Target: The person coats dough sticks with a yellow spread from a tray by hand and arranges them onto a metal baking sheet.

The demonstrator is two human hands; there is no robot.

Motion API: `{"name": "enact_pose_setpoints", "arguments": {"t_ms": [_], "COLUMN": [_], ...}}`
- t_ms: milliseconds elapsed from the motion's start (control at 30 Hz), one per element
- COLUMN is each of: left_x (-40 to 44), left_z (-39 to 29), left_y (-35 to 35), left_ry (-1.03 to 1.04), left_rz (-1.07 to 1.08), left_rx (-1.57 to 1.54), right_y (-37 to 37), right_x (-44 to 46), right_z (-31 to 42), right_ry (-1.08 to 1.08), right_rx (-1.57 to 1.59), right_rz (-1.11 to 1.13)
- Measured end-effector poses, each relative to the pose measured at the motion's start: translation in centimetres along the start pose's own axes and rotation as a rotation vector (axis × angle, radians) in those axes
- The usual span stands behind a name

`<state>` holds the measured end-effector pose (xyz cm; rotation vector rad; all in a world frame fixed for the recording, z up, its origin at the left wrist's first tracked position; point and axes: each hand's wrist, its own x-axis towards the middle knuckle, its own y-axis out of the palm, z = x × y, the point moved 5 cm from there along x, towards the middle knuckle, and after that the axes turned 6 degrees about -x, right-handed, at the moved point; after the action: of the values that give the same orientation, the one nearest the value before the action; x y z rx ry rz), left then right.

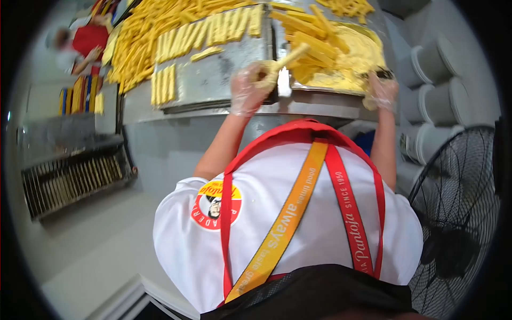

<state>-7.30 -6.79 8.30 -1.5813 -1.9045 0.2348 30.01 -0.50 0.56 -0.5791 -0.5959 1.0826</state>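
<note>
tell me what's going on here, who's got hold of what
The camera wearer's gloved left grip holds a pale yellow stick. The gloved right grip is at the right side of a tray of yellow spread, by something dark too unclear to name. Yellow sticks lie piled beside the spread; paler ones lie in a row on the metal surface to the left.

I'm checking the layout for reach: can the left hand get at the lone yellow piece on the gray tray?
Probably yes: bare gray tray lies between the left hand and the lone yellow piece. The hand holds a pale stick, though, which may hinder grasping.
</note>
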Motion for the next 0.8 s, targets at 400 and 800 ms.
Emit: {"name": "enact_pose_setpoints", "arguments": {"t_ms": [400,800], "left_x": [-6.0,0.9], "left_z": [17.5,5.2], "left_y": [-19.2,-13.5], "left_ry": [-0.394,0.119], "left_rz": [-0.546,-0.612], "left_rx": [0.908,0.797], "right_y": [1.3,2.3], "right_x": [0.6,-0.4], "right_z": [1.2,4.9], "right_ry": [-0.003,-0.047], "right_rx": [-0.092,-0.111], "right_rz": [-0.025,0.313]}}
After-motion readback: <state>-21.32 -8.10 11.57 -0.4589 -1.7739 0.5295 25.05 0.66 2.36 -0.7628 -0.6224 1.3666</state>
